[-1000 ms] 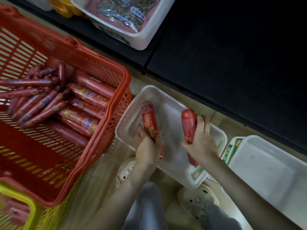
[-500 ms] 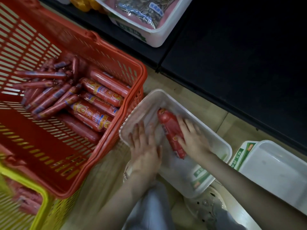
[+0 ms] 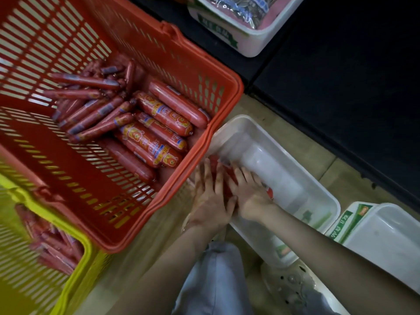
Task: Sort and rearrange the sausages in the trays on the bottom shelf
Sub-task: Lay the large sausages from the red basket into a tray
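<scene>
A white plastic tray (image 3: 293, 169) lies on the floor beside a red basket (image 3: 172, 53). Two red sausages (image 3: 223, 176) lie at the tray's left end, mostly hidden under my hands. My left hand (image 3: 210, 196) and my right hand (image 3: 248, 192) lie flat on them, side by side, fingers straight. The red basket holds several thick sausages (image 3: 159, 133) with yellow labels and several thin ones (image 3: 91, 114).
A yellow basket (image 3: 75, 258) with thin sausages sits at the lower left. A second white tray (image 3: 384, 242) stands at the right. The dark bottom shelf (image 3: 341, 76) runs along the back, with a white tray of seed packets (image 3: 241, 26) on it. My knee and shoe are below.
Both sausages went from being held upright to lying in the tray. My hands slid them toward the tray's left end and now press on them together. The view shifted right.
</scene>
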Motion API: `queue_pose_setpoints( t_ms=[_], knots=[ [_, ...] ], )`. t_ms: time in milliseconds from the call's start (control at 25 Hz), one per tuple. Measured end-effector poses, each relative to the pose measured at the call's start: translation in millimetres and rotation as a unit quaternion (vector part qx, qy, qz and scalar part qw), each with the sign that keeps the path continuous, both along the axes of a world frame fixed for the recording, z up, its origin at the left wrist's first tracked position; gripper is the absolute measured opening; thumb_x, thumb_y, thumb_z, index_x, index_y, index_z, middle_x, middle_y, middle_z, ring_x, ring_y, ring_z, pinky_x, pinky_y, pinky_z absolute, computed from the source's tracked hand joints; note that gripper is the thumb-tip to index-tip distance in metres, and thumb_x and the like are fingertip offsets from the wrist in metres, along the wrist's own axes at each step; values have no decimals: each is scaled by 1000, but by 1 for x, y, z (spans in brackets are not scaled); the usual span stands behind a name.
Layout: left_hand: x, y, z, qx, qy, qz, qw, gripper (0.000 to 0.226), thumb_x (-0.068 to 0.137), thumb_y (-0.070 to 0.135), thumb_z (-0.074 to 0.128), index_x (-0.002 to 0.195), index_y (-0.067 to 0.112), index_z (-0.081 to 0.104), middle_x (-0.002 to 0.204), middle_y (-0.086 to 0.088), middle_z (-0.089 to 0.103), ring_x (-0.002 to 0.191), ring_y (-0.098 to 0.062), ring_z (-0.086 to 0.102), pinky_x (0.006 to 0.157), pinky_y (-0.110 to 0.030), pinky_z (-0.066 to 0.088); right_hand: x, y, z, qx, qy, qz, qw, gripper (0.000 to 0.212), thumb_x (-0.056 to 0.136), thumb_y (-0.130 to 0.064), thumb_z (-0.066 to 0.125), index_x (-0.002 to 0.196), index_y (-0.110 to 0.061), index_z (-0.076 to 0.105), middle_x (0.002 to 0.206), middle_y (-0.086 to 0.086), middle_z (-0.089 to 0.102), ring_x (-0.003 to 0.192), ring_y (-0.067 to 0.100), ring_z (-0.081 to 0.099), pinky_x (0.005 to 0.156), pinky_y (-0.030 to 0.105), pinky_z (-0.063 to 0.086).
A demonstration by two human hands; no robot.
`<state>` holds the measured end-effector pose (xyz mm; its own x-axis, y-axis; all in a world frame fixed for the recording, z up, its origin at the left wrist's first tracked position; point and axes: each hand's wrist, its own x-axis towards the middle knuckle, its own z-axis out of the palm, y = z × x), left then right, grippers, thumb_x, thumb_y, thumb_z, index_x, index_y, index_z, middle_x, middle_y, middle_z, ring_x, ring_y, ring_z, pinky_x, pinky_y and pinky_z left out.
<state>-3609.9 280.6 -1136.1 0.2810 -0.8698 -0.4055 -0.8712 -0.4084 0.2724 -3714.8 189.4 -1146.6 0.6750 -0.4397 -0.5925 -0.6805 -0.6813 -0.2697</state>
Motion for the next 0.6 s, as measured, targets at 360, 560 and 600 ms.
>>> queue_pose_setpoints(
  t_ms=[360, 560, 600],
  knots=[
    [12, -7, 124, 130, 51, -22, 990, 66, 95, 40, 42, 152, 15, 18, 157, -12, 20, 138, -30, 35, 109, -38, 34, -3, -25, 64, 106, -178, -161, 965, 90, 88, -39, 60, 149, -28, -6, 159, 5, 3, 145, 20, 6, 118, 33, 12],
    [88, -14, 239, -288, 118, 27, 950, 32, 91, 36, 45, 115, 27, 64, 94, 14, 67, 80, -1, 63, 69, -15, 48, 50, -74, 144, -133, -405, -234, 874, 52, 87, -32, 47, 128, 0, 44, 109, 13, 55, 102, 25, 43, 86, 23, 29],
    [109, -27, 233, -299, 61, 59, 950, 32, 92, 33, 46, 119, 24, 61, 97, 10, 66, 84, -6, 62, 72, -19, 46, 62, -82, 156, -176, -420, -232, 859, 48, 89, -30, 47, 125, 0, 46, 103, 14, 56, 95, 25, 42, 83, 28, 31]
  ],
)
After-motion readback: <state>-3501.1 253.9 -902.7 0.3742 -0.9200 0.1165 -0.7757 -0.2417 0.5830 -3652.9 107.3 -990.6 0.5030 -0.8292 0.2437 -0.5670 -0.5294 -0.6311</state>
